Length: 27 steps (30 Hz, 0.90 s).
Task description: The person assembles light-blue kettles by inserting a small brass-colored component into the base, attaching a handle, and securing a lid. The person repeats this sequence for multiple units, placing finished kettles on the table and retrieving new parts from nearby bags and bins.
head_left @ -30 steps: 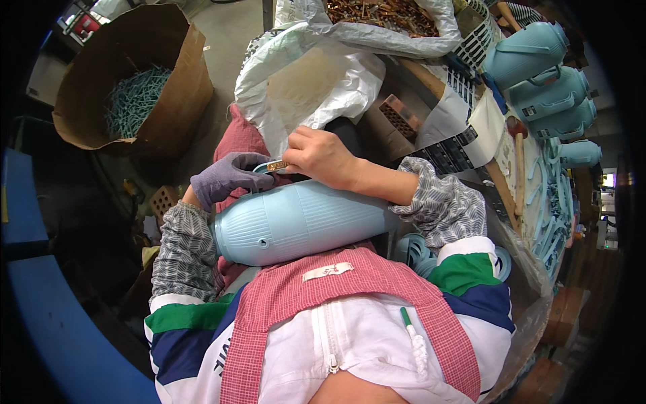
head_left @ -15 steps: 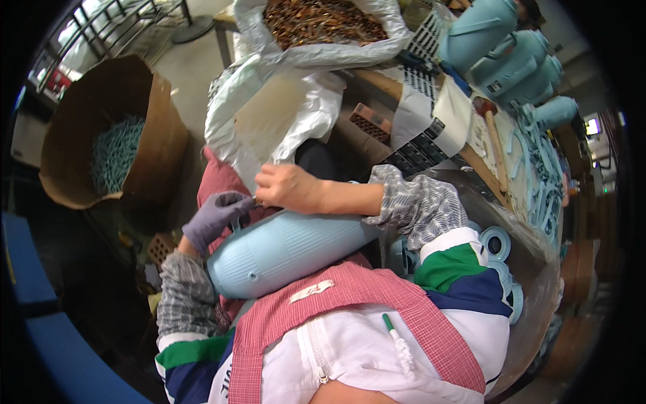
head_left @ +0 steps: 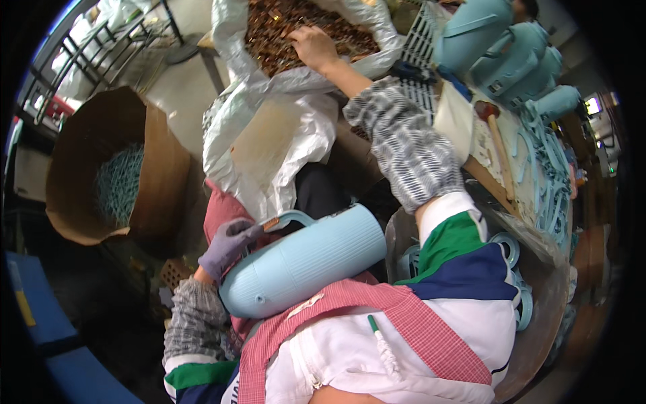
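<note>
A ribbed light-blue plastic jug body (head_left: 316, 259) lies across my lap, tilted up to the right. My left hand (head_left: 231, 248), in a grey-purple glove, is closed on its handle (head_left: 291, 217) at the lower end. A small copper-coloured piece (head_left: 271, 223) sits on the handle near my gloved fingertips. My bare right hand (head_left: 315, 48) is stretched out over a white sack (head_left: 227, 44) full of small copper-coloured pieces (head_left: 276, 47). Its fingers are loosely extended at the top of the pile, and I see nothing held in them.
A brown round bin (head_left: 161, 161) with thin blue strips stands at the left. To the right, a bench holds more blue jugs (head_left: 515, 64), a mallet (head_left: 496, 141) and blue strips (head_left: 545, 182). A container (head_left: 548, 296) with blue rings stands beside my right side.
My right hand has left the jug's handle and reached forward to the sack. The jug has turned slightly, its right end now higher, and my left hand stays on it.
</note>
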{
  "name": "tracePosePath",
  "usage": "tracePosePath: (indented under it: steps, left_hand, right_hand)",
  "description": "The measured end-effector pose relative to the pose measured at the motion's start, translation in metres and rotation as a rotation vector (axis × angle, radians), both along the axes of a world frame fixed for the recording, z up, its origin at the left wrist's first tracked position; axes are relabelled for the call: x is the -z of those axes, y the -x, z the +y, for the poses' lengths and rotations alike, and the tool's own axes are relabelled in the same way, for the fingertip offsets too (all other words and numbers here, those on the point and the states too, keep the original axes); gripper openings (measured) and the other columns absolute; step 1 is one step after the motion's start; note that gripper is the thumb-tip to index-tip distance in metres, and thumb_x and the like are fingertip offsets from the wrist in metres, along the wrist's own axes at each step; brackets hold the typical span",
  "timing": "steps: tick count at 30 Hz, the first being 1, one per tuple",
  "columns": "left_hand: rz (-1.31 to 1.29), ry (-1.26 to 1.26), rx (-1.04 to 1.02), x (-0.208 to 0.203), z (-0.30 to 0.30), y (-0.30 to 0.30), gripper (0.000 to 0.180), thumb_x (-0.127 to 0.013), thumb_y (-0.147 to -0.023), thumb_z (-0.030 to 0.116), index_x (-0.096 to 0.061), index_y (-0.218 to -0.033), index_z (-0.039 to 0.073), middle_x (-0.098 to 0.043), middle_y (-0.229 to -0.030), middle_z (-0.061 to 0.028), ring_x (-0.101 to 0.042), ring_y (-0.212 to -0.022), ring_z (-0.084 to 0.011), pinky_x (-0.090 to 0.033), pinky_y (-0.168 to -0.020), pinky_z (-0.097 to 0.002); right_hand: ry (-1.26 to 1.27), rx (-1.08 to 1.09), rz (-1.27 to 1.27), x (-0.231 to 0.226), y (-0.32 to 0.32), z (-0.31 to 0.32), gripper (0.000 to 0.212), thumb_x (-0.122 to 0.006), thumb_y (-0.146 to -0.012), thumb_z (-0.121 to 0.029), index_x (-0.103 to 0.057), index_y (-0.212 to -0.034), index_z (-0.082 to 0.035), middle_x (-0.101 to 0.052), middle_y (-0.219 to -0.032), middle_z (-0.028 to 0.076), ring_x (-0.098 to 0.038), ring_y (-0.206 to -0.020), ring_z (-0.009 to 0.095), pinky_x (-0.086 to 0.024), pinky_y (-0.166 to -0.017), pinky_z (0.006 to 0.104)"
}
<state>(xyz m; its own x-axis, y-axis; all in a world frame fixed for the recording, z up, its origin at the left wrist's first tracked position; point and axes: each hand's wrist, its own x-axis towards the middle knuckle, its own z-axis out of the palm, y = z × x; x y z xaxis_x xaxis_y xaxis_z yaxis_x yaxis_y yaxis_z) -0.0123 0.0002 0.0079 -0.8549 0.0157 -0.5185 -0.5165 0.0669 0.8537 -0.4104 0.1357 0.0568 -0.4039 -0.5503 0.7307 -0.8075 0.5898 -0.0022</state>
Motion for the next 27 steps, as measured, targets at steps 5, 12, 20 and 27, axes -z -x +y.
tracePosePath:
  steps: [5, 12, 20, 27]
  left_hand:
    - [-0.052, 0.002, -0.026, 0.012, -0.004, -0.002, 0.030, -0.065, -0.083, 0.029, -0.064, -0.093, 0.000, -0.060, -0.075, -0.0014, -0.055, -0.065, -0.0082, -0.043, -0.059, -0.0233]
    - [-0.059, -0.063, 0.065, 0.006, -0.003, 0.002, 0.035, -0.067, -0.081, 0.029, -0.063, -0.099, -0.001, -0.061, -0.081, -0.0009, -0.054, -0.073, -0.0074, -0.044, -0.065, -0.0230]
    - [-0.023, -0.117, 0.170, -0.003, -0.012, -0.013, 0.039, -0.069, -0.079, 0.019, -0.059, -0.111, -0.001, -0.060, -0.089, 0.0011, -0.053, -0.080, -0.0057, -0.043, -0.072, -0.0214]
    - [-0.017, -0.089, 0.169, -0.007, -0.011, -0.018, 0.039, -0.069, -0.079, 0.020, -0.059, -0.111, 0.000, -0.059, -0.087, 0.0025, -0.051, -0.078, -0.0046, -0.042, -0.070, -0.0207]
  right_hand:
    - [-0.444, -0.758, -0.784, 0.014, -0.176, 0.001, 0.019, -0.067, -0.077, -0.020, -0.065, -0.089, -0.007, -0.062, -0.088, 0.009, -0.060, -0.088, 0.025, -0.049, -0.072, 0.0361]
    - [-0.444, -0.778, -0.527, 0.045, -0.274, 0.041, 0.017, -0.069, -0.070, -0.019, -0.061, -0.080, -0.008, -0.055, -0.078, 0.005, -0.056, -0.078, 0.022, -0.049, -0.067, 0.0337]
    - [-0.356, -0.741, -0.308, 0.033, -0.287, 0.045, 0.015, -0.068, -0.066, -0.016, -0.058, -0.074, -0.008, -0.050, -0.071, 0.003, -0.052, -0.070, 0.019, -0.047, -0.060, 0.0307]
    - [-0.355, -0.757, -0.223, 0.035, -0.292, 0.046, 0.011, -0.062, -0.068, -0.014, -0.053, -0.068, -0.008, -0.048, -0.071, 0.003, -0.050, -0.072, 0.019, -0.046, -0.060, 0.0300]
